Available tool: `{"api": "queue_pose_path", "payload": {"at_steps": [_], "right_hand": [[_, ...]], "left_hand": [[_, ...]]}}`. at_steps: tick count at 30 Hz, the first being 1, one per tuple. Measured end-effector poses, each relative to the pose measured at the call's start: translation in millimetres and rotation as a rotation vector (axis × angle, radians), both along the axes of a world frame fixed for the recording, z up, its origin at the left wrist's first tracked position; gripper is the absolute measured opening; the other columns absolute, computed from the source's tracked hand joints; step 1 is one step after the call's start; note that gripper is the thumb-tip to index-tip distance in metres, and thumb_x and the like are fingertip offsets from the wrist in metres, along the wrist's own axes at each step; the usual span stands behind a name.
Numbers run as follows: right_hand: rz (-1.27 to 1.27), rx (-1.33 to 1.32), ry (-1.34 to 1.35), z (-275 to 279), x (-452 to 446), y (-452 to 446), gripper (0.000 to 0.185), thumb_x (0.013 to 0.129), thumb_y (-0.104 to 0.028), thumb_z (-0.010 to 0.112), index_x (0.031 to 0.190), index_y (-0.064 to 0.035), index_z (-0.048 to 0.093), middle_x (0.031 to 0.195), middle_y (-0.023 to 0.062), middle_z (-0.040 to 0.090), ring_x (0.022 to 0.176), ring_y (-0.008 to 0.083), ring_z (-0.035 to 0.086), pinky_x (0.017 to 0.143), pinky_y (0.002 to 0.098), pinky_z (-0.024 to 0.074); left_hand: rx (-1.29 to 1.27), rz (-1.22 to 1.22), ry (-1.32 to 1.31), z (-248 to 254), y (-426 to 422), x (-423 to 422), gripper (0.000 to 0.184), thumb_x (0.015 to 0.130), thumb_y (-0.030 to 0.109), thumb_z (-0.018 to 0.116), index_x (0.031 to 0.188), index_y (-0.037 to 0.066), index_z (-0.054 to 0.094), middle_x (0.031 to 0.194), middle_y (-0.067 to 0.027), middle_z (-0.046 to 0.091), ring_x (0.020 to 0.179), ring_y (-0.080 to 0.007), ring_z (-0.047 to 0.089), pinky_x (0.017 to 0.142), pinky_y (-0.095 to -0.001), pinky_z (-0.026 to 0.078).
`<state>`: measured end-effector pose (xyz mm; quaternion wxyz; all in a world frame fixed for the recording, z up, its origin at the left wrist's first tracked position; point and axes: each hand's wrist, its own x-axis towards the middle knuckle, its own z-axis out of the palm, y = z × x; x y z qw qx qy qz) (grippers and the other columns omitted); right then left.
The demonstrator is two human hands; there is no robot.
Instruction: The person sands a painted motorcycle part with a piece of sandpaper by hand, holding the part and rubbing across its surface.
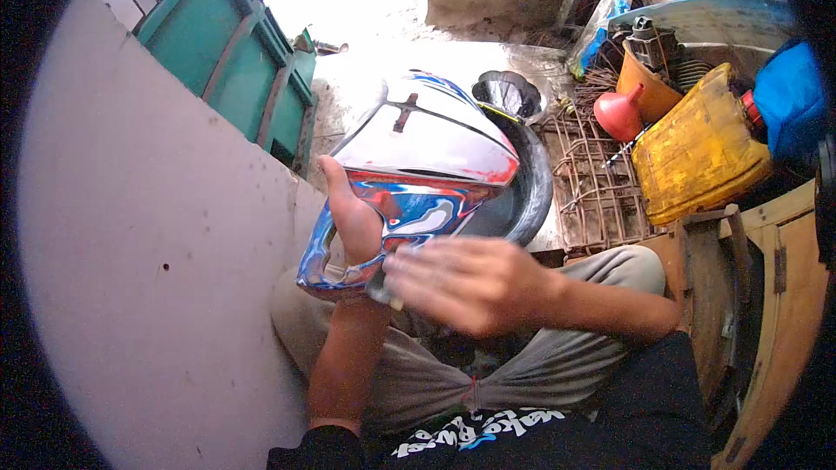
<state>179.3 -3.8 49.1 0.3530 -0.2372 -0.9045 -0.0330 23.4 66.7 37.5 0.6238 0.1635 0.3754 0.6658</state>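
A glossy vehicle body panel [427, 144], probably from a motorcycle, is tilted over my lap. Its upper part is white with red edges; the lower face shows worn, swirled patches of blue, white and red paint. My left hand [355, 222] grips the panel from the left through an opening, thumb up, its other fingers hidden. My right hand [466, 283] is at the panel's lower edge, blurred by motion, fingers bent together over a small dark grey piece [379, 287] that looks like sandpaper. Behind the panel stands a dark round basin [533, 196].
A pale wall [165, 252] runs close on my left, with a green cabinet [218, 52] beyond it. On the right are a metal rack [601, 178], a yellow jerrycan [701, 144], a red funnel [620, 113] and a wooden frame [784, 296]. A dark scalloped bowl [508, 94] lies behind the basin.
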Motion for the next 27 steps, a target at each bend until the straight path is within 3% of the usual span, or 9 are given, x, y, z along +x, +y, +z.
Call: {"api": "queue_pose_path", "payload": {"at_steps": [2, 5, 12, 15, 18, 20, 23, 25, 27], "right_hand": [[-0.104, -0.037, -0.044, -1.5, 12.4, 19.6, 0.028, 0.089, -0.015, 0.064, 0.114, -0.0044, 0.071, 0.118, 0.0136, 0.074, 0.105, 0.0243, 0.073, 0.093, 0.0373, 0.0588], [-0.225, -0.045, -0.098, 14.2, 29.8, 40.7, 0.028, 0.09, -0.014, 0.063, 0.115, -0.0041, 0.069, 0.118, 0.0117, 0.074, 0.109, 0.0269, 0.072, 0.091, 0.0393, 0.0589], [-0.13, -0.087, -0.113, 9.7, 15.6, 27.3, 0.029, 0.091, -0.013, 0.062, 0.118, -0.0043, 0.069, 0.122, 0.0133, 0.072, 0.114, 0.0245, 0.071, 0.094, 0.038, 0.0584], [-0.184, -0.102, -0.109, -0.6, 24.6, 44.5, 0.029, 0.091, -0.012, 0.062, 0.118, -0.0034, 0.069, 0.122, 0.0137, 0.072, 0.112, 0.0254, 0.071, 0.092, 0.0372, 0.0593], [-0.081, -0.059, -0.1, -8.4, 8.0, 20.7, 0.031, 0.092, -0.012, 0.063, 0.121, -0.0035, 0.069, 0.121, 0.012, 0.073, 0.109, 0.0227, 0.072, 0.089, 0.035, 0.0605], [-0.01, -0.012, -0.059, 1.2, 0.7, 11.4, 0.033, 0.091, -0.012, 0.064, 0.123, -0.0042, 0.069, 0.12, 0.012, 0.073, 0.108, 0.022, 0.073, 0.089, 0.0345, 0.0603], [-0.158, -0.098, -0.079, -1.9, 16.2, 30.5, 0.033, 0.091, -0.012, 0.065, 0.122, -0.0029, 0.068, 0.119, 0.015, 0.073, 0.109, 0.0264, 0.072, 0.09, 0.0361, 0.0597], [-0.23, -0.097, -0.087, 0.2, 29.8, 47.3, 0.034, 0.09, -0.012, 0.064, 0.122, -0.0022, 0.067, 0.12, 0.0162, 0.072, 0.109, 0.0279, 0.072, 0.091, 0.0397, 0.0597], [-0.076, -0.108, -0.031, -8.8, 18.8, 34.8, 0.031, 0.09, -0.013, 0.064, 0.12, -0.003, 0.069, 0.119, 0.0148, 0.073, 0.108, 0.026, 0.073, 0.091, 0.0383, 0.0598]], "left_hand": [[-0.02, -0.002, -0.075, 4.9, -1.0, 3.3, 0.061, 0.107, 0.056, 0.041, 0.118, 0.0, 0.065, 0.1, -0.0103, 0.072, 0.075, -0.0165, 0.069, 0.053, -0.0278, 0.053], [-0.046, -0.055, -0.157, 4.1, 1.0, -1.9, 0.064, 0.107, 0.056, 0.038, 0.12, -0.001, 0.064, 0.101, -0.0122, 0.072, 0.074, -0.0181, 0.07, 0.053, -0.0297, 0.054], [0.055, -0.254, -0.255, -12.7, 1.7, -8.1, 0.067, 0.108, 0.057, 0.036, 0.125, -0.002, 0.062, 0.108, -0.015, 0.072, 0.089, -0.024, 0.071, 0.076, -0.0364, 0.058], [0.149, -0.313, -0.406, -29.2, 7.1, -14.4, 0.067, 0.107, 0.057, 0.037, 0.126, -0.002, 0.062, 0.109, -0.0146, 0.072, 0.089, -0.0238, 0.071, 0.075, -0.0354, 0.058], [-0.076, -0.076, -0.126, 2.0, 0.7, 1.1, 0.064, 0.108, 0.056, 0.039, 0.121, -0.001, 0.064, 0.101, -0.0112, 0.072, 0.079, -0.0195, 0.069, 0.063, -0.0295, 0.055], [-0.005, -0.11, -0.019, -11.1, 4.6, -7.2, 0.063, 0.108, 0.055, 0.04, 0.119, -0.001, 0.065, 0.1, -0.0105, 0.072, 0.078, -0.0191, 0.069, 0.062, -0.0297, 0.055], [0.045, -0.24, -0.322, -13.4, 9.0, -19.3, 0.062, 0.108, 0.054, 0.04, 0.117, -0.002, 0.066, 0.098, -0.0109, 0.072, 0.075, -0.0189, 0.068, 0.06, -0.0305, 0.054], [-0.004, -0.148, -0.192, -13.3, 8.1, -10.7, 0.062, 0.108, 0.054, 0.04, 0.118, -0.002, 0.065, 0.099, -0.0119, 0.071, 0.075, -0.02, 0.068, 0.061, -0.032, 0.054], [0.057, -0.161, -0.025, -39.9, 14.7, -24.4, 0.064, 0.108, 0.055, 0.04, 0.12, -0.003, 0.064, 0.102, -0.0133, 0.071, 0.078, -0.0219, 0.068, 0.064, -0.0347, 0.055]]}}
